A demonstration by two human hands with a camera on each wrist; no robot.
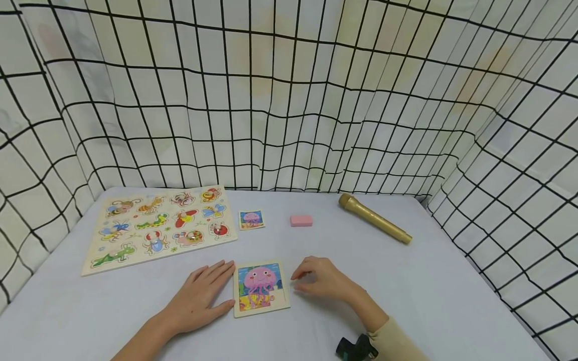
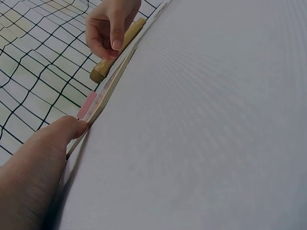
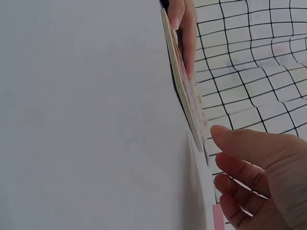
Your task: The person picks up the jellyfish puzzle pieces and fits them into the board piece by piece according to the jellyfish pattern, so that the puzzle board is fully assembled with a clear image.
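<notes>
A square jigsaw puzzle (image 1: 260, 283) with a pink jellyfish picture lies flat on the white table; bare pale wood shows at its lower right. My left hand (image 1: 198, 298) lies along the puzzle's left edge, fingers extended and thumb touching the frame. In the left wrist view the thumb (image 2: 72, 127) meets the board's edge. Just off the right edge is my right hand (image 1: 327, 281), its fingers loosely bent. The right wrist view shows the right hand (image 3: 254, 172) with thumb and fingers apart and nothing between them.
A wooden board of insect pictures (image 1: 167, 258) lies at the back left. Beside it are a small jellyfish picture (image 1: 251, 219), a pink block (image 1: 301, 220) and a gold microphone (image 1: 377, 220). White cloth walls with black netting enclose the table (image 1: 451, 301). A black device (image 1: 354, 347) sits near the right wrist.
</notes>
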